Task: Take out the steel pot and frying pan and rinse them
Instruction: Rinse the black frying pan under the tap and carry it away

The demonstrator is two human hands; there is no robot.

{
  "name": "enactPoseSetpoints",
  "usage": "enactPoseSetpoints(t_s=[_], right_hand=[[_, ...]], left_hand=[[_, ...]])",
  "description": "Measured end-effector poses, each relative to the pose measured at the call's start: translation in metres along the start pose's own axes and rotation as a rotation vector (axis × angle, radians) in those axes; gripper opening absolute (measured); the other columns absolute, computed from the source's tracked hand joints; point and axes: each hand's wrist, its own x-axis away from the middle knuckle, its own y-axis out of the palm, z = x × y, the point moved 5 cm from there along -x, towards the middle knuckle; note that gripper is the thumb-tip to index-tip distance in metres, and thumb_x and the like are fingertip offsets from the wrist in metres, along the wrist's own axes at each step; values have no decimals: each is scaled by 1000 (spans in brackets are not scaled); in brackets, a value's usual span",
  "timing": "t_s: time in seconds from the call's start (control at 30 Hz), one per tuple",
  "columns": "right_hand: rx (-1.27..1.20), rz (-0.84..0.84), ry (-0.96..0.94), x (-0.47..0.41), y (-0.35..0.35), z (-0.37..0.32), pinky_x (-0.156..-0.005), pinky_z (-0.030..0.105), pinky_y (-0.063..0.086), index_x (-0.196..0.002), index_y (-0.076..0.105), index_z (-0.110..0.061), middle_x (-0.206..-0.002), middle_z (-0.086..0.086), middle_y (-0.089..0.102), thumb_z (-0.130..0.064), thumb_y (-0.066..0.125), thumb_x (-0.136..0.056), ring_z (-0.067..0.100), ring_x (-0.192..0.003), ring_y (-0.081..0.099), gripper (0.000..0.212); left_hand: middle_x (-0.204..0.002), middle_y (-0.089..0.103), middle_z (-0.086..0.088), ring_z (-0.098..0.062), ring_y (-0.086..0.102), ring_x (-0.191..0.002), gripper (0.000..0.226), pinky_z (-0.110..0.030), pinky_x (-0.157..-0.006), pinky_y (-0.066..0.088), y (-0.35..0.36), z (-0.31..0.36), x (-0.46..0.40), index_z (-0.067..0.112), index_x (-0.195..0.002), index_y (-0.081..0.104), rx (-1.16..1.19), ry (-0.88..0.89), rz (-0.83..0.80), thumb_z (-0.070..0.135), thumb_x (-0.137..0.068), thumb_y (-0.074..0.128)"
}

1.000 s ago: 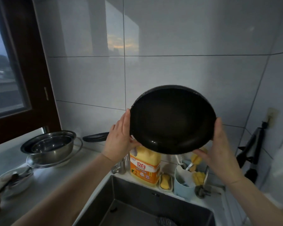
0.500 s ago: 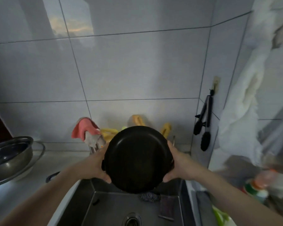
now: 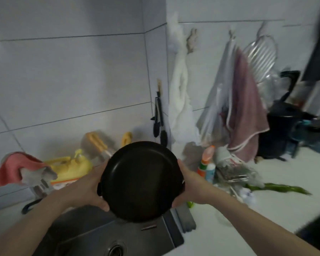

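Note:
A round black frying pan (image 3: 139, 180) is held tilted toward me above the back right part of the steel sink (image 3: 107, 235). My left hand (image 3: 89, 183) grips its left rim and my right hand (image 3: 189, 185) grips its right rim. The pan's inside looks dark and bare. A black handle (image 3: 29, 206) lies on the counter at the left, behind my left forearm. The steel pot is out of view.
A tap draped with a pink cloth (image 3: 17, 169) stands left of the sink beside a yellow oil bottle (image 3: 70, 169). Black tongs (image 3: 158, 121) and towels (image 3: 244, 115) hang on the wall. Bottles (image 3: 206, 164), a green vegetable (image 3: 277, 189) and a black kettle (image 3: 283, 126) crowd the right counter.
The view has swung right: the steel bowls on the left left the frame and the right counter appeared. The pan came down from chest height to just over the sink, both hands still on it.

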Motion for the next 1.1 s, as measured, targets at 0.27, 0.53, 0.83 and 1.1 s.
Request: enactPoseSetpoints(t_s=[0.27,0.53,0.83,1.1], right_hand=[[-21,260,239,197,-91,85,-76,13,42,-142,-9,-49,-111,-20,54,-23,93,-58,6,-94,58,135],[94,546,545,494,-181,166,-80,20,45,-150,-4,-35,-122,-11,58,-32,91,-54,9,-107,57,135],[-52,880,893,835,-213,195,-66,15,50,-138,10,-52,-108,-17,57,-15,92,-57,-5,-83,62,121],[-51,1171,1266,1056,-173,181,-94,26,48,-132,15,-47,-118,-22,55,-38,92,-46,3,-112,55,116]], left_hand=[[-141,28,32,8,36,-129,131,-2,-96,32,101,173,-78,54,-143,-2,-76,303,-173,43,-53,92],[-142,33,24,2,39,-128,133,-25,-105,40,288,433,-113,51,-145,3,-100,611,-417,43,-47,92],[-129,22,33,4,25,-126,127,8,-88,22,511,734,-71,51,-134,-4,-67,967,-669,25,-56,93],[-130,35,33,0,42,-123,128,-7,-92,40,668,951,30,75,-121,3,-73,1331,-993,17,-50,93]])
